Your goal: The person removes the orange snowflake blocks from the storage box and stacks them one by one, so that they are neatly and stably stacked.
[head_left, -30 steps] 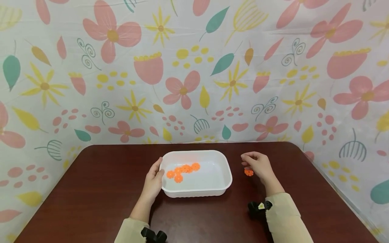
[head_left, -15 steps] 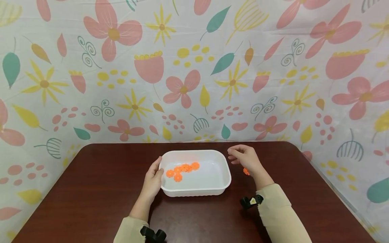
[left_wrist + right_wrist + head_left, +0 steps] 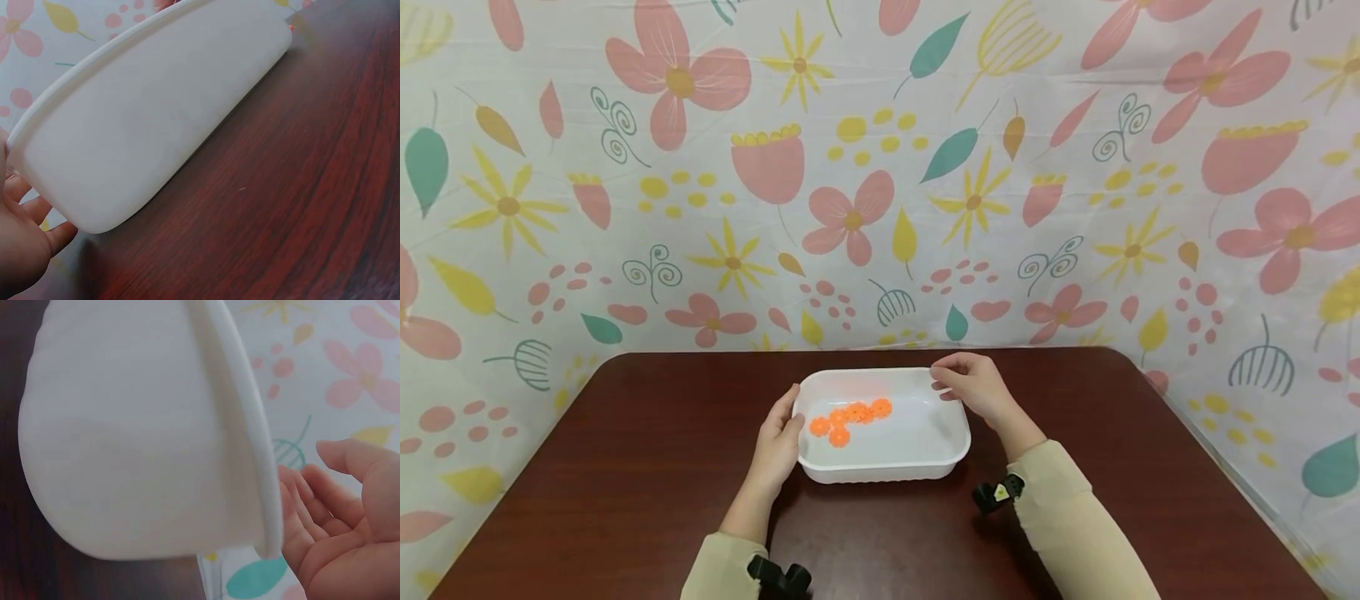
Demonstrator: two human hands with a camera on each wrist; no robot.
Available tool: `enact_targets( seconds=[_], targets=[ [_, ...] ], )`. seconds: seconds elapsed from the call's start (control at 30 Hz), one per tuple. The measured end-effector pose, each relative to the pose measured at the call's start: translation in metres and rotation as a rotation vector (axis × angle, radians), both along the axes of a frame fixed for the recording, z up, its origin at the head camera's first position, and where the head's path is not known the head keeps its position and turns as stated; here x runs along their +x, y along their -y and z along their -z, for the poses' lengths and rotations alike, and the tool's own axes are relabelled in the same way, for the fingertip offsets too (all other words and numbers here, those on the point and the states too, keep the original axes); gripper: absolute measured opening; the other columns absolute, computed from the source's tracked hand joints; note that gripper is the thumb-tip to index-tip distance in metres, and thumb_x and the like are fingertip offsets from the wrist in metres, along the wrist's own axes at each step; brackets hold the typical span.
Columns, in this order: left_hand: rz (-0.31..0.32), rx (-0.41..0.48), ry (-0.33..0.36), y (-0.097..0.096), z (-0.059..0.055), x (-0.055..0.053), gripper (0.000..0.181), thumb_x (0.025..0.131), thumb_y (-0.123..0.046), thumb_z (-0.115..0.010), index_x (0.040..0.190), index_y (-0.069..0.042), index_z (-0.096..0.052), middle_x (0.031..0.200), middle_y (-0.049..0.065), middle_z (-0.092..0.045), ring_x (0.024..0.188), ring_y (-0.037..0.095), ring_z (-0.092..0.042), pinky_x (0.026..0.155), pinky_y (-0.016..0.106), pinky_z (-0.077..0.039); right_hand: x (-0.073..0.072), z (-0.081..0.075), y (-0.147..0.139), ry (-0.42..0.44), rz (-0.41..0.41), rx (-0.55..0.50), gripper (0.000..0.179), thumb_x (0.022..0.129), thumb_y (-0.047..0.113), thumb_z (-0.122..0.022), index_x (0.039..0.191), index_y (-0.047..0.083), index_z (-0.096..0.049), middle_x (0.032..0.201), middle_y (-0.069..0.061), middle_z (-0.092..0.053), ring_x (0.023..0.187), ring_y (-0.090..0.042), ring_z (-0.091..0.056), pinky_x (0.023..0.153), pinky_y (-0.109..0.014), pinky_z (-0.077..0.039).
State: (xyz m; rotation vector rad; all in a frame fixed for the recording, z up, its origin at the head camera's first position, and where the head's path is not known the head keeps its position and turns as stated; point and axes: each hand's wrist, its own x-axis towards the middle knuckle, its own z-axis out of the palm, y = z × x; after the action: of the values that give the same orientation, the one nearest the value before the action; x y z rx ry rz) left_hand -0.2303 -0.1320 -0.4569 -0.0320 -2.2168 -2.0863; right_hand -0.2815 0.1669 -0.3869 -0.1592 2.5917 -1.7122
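Note:
A white rectangular tray (image 3: 887, 473) sits on the table. My left hand (image 3: 778, 446) holds its left end, thumb at the rim; in the left wrist view this left hand (image 3: 28, 244) has its fingers against the outer wall. Several orange scalloped discs (image 3: 839, 437), like carrot slices, lie in the tray's left half. My right hand (image 3: 981, 390) is at the far right corner, fingertips right at the rim. In the right wrist view the same right hand (image 3: 350, 531) has loosely bent fingers and a thumb standing apart, with nothing seen between them.
The dark red-brown wooden table (image 3: 625, 483) reaches back to a floral cloth (image 3: 850, 208) hanging behind it. A small orange speck (image 3: 291, 27) shows past the tray's far end in the left wrist view. Black wrist cameras (image 3: 997, 493) sit at both cuffs.
My right hand has moved left, from over an orange disc on the table to the tray's right rim. That disc is now hidden in the head view. The left hand stays put.

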Motion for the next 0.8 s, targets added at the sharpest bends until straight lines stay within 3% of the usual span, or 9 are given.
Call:
enact_targets(
  seconds=[0.2, 0.53, 0.8],
  targets=[
    [-0.006, -0.012, 0.012, 0.0, 0.0, -0.001, 0.049, 0.098, -0.007, -0.04, 0.147, -0.007, -0.033, 0.153, 0.012, -0.03, 0.141, 0.028, -0.027, 0.114, 0.048, -0.025, -0.002, -0.001, 0.014, 0.008, -0.02, 0.04, 0.027, 0.089, 0.02, -0.064, 0.105, -0.001, -0.066, 0.102, -0.023, -0.067, 0.087, -0.031, -0.069, 0.068, -0.035, -0.058],
    [-0.01, -0.028, 0.009, 0.0, -0.001, -0.002, 0.049, 0.098, -0.008, -0.04, 0.147, -0.007, -0.033, 0.154, 0.01, -0.03, 0.143, 0.027, -0.024, 0.115, 0.048, -0.022, -0.008, 0.007, 0.031, 0.002, -0.058, 0.103, 0.02, 0.088, 0.02, -0.066, 0.101, 0.004, -0.069, 0.09, -0.012, -0.069, 0.088, -0.032, -0.067, 0.067, -0.032, -0.058],
    [-0.015, -0.018, 0.002, 0.0, 0.0, -0.003, 0.049, 0.097, -0.005, -0.04, 0.146, -0.005, -0.033, 0.153, 0.013, -0.031, 0.141, 0.028, -0.026, 0.114, 0.048, -0.024, -0.009, 0.011, 0.048, -0.002, -0.095, 0.114, 0.018, 0.088, 0.018, -0.066, 0.098, 0.004, -0.069, 0.087, -0.011, -0.069, 0.087, -0.035, -0.066, 0.067, -0.032, -0.058]
  ],
)
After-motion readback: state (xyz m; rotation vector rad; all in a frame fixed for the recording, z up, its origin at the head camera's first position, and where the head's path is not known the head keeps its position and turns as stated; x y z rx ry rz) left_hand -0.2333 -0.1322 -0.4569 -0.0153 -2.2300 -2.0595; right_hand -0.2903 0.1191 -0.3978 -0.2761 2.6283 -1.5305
